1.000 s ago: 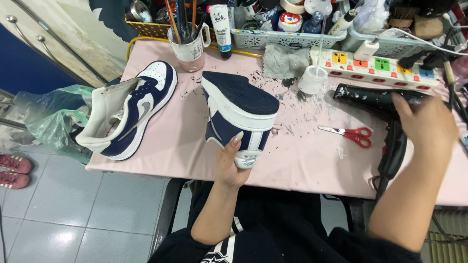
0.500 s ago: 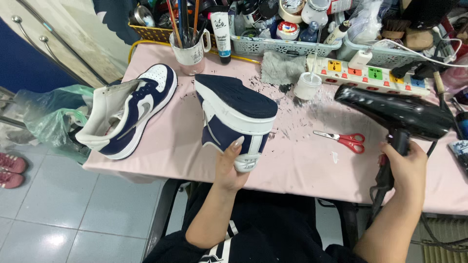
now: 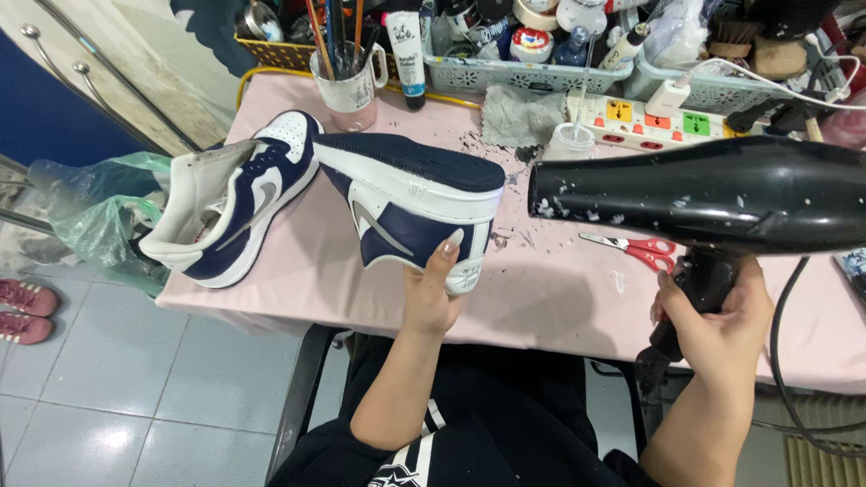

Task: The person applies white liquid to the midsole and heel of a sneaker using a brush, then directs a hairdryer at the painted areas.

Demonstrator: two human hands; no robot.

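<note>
My left hand (image 3: 433, 290) grips the heel of a navy and white sneaker (image 3: 408, 200), held upside down with its dark sole facing up, above the pink table (image 3: 541, 289). My right hand (image 3: 717, 320) is closed round the handle of a black hair dryer (image 3: 713, 194), whose paint-speckled nozzle points left at the sneaker's heel from a short gap away. The matching sneaker (image 3: 230, 200) lies on its side on the table's left end, touching the toe of the held one.
Red-handled scissors (image 3: 636, 248) lie on the table under the dryer. At the back stand a cup of brushes (image 3: 347, 81), a white paint tube (image 3: 409, 50), a grey cloth (image 3: 528, 115), a power strip (image 3: 672, 122) and baskets of jars. A green plastic bag (image 3: 86, 212) hangs at the left.
My right hand has lifted the hair dryer from the table's right side and swung it left and up, level with the sneaker. My left hand has raised and turned the sneaker.
</note>
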